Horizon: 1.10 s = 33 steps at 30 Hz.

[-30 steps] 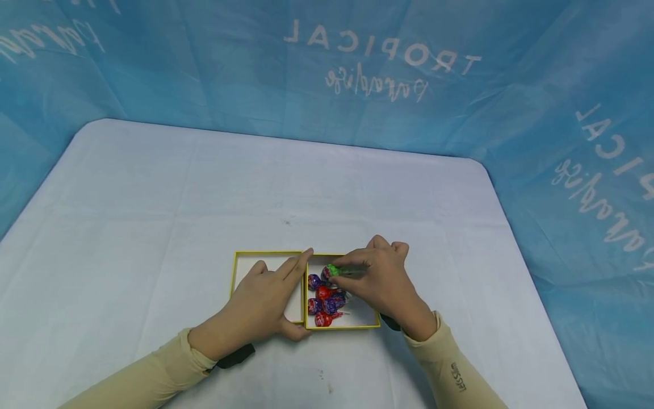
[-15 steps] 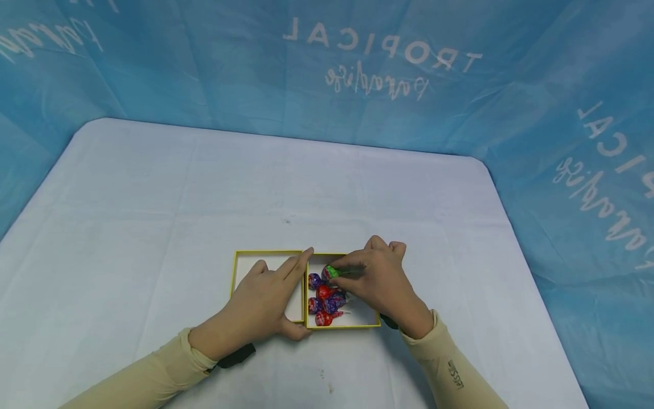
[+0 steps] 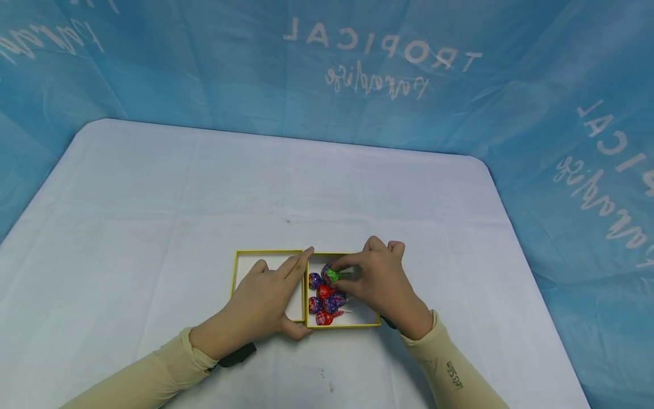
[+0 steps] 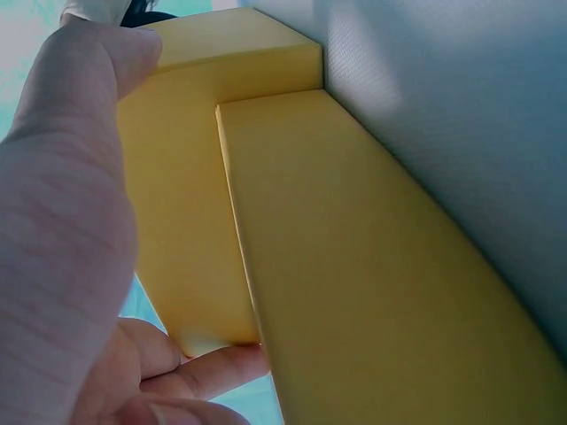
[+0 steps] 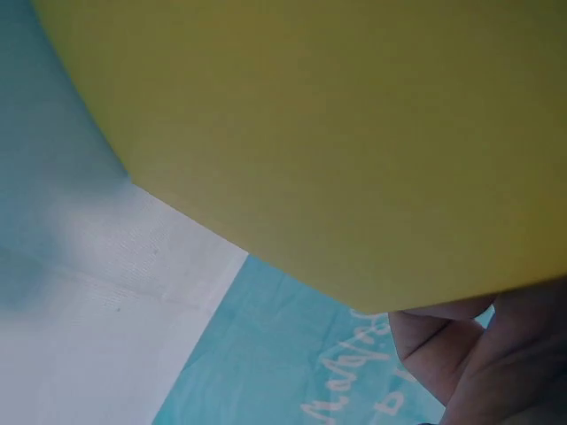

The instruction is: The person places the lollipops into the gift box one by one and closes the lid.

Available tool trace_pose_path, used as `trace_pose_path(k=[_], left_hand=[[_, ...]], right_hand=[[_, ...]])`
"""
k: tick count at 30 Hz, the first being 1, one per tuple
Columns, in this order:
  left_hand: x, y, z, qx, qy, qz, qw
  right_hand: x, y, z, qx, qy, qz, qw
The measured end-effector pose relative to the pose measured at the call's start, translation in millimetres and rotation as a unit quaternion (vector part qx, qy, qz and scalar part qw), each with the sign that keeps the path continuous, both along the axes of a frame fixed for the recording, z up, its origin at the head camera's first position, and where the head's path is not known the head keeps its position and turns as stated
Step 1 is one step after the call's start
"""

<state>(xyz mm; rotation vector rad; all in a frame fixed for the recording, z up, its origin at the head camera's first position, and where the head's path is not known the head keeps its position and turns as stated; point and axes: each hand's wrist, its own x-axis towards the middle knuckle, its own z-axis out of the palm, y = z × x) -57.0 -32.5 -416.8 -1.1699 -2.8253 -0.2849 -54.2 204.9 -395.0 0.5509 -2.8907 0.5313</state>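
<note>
My right hand [image 3: 384,279] pinches a green-wrapped lollipop [image 3: 332,276] between thumb and fingers, inside the right yellow-edged box [image 3: 364,316]. Below and left of it, several purple [image 3: 334,303] and red lollipops [image 3: 324,292] lie in that box, heads to the left. My left hand [image 3: 258,301] reaches across the left yellow-edged tray [image 3: 246,260]. Its thumb [image 4: 133,57] presses one end of the right box and its fingertips the other, holding it. In the right wrist view the box's yellow wall [image 5: 310,159] hides the lollipop, and only part of the right hand [image 5: 514,354] shows.
Both boxes stand side by side, touching, on a white-covered table [image 3: 327,187]. Blue curtains [image 3: 245,74] with white lettering hang behind the table and along its right side.
The green lollipop has moved slightly down toward the other lollipops, the right hand shifting a little left with it. The left hand and both boxes stay put.
</note>
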Motion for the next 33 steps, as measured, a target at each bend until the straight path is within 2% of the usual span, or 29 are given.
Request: trace_pose_path(k=[5, 13, 18, 28, 33], left_hand=[[-0.8, -0.2, 1.2, -0.003, -0.006, 0.0, 1.0], [-0.9, 0.1, 1.8, -0.004, 0.002, -0.005, 1.0], [-0.7, 0.4, 2.4, -0.003, -0.009, -0.003, 1.0], [-0.4, 3.0, 2.9, -0.003, -0.013, -0.006, 0.9999], [-0.6, 2.9, 2.9, -0.01, -0.019, -0.005, 0.9998]], right_hand=[[1.0, -0.1, 0.6, 0.022, -0.004, 0.0, 0.9998], [2.1, -0.6, 0.6, 0.041, -0.001, -0.003, 0.9992], [3.4, -2.3, 1.7, 0.054, -0.005, -0.006, 0.9985], [5.5, 1.5, 4.2, 0.06, 0.002, -0.008, 0.9982], [6.1, 5.2, 8.2, 0.038, 0.028, 0.0, 0.9989]])
